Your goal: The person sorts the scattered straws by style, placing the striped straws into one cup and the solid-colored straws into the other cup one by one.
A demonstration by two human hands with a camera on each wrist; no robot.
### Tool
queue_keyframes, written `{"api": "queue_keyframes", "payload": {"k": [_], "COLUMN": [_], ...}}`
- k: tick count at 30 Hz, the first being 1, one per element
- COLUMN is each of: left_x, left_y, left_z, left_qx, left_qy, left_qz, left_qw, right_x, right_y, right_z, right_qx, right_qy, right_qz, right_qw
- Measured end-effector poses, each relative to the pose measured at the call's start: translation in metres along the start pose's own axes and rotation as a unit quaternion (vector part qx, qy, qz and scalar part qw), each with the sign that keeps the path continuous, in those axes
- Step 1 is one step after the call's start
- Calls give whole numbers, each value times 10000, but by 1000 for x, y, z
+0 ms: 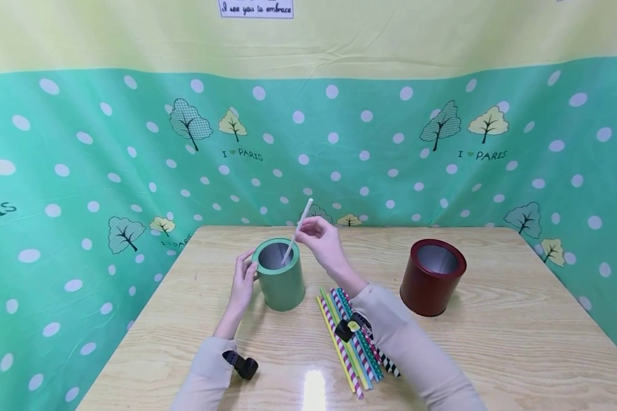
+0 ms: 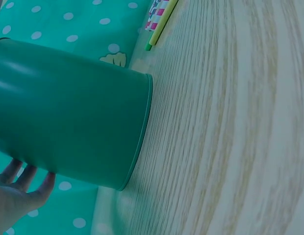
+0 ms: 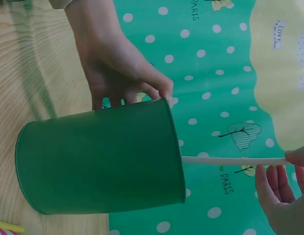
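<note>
A green can [image 1: 284, 290] with an open top stands upright on the left half of the table. My left hand [image 1: 243, 281] holds its left side near the rim; in the right wrist view the thumb of that left hand [image 3: 120, 63] touches the rim edge. Between thumb and fingertips, my right hand [image 1: 323, 244] pinches a plain white straw [image 1: 303, 214]. The straw leans to the right, its lower end inside the can. The right wrist view shows the straw [image 3: 220, 160] coming out of the can's mouth. Only the can's outer wall [image 2: 73, 112] shows in the left wrist view.
Several striped, dotted and plain paper straws [image 1: 347, 348] lie in a bunch on the wooden table [image 1: 499, 342], partly under my right forearm. A dark red can [image 1: 432, 282], also open at the top, stands to the right. A green dotted cloth [image 1: 339, 154] hangs behind the table.
</note>
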State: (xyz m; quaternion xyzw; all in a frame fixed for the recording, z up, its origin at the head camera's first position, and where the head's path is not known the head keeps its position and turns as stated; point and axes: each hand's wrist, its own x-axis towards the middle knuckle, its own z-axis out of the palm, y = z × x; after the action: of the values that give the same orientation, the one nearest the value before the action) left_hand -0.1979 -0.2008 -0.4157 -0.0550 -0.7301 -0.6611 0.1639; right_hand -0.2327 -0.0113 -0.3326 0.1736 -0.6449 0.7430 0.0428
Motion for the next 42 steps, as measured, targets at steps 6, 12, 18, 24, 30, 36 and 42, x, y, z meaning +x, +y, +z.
{"api": "queue_keyframes", "payload": {"k": [6,12,18,24,30,36,42], "left_x": [0,0,0,1,0,1,2], "left_y": [0,0,0,-1,-1,-2,-2], "left_z": [1,2,1,1,1,1,1], "left_qx": [-76,-39,-42,9,-4,23,19], "left_qy": [-33,28,43,28,37,61,67], "left_qz": [31,-15,5,44,33,-12,-66], "left_qw": [10000,10000,10000,10000,10000,10000,10000], "right_x": [-3,-17,-27,-31,-28,-30,-34], "right_y": [7,-5,-7,-1,26,41,46], "right_z": [-6,-18,-31,-47,-70,-90,-105], "right_qx": [-552,-905,-1264,-1777,-2256,-2506,-2877], "right_qy": [-108,-259,-681,-1467,-1943,-2139,-2353], "right_qz": [176,390,703,632,472,552,528], "right_qw": [9983,9948,9871,9710,9535,9425,9269]}}
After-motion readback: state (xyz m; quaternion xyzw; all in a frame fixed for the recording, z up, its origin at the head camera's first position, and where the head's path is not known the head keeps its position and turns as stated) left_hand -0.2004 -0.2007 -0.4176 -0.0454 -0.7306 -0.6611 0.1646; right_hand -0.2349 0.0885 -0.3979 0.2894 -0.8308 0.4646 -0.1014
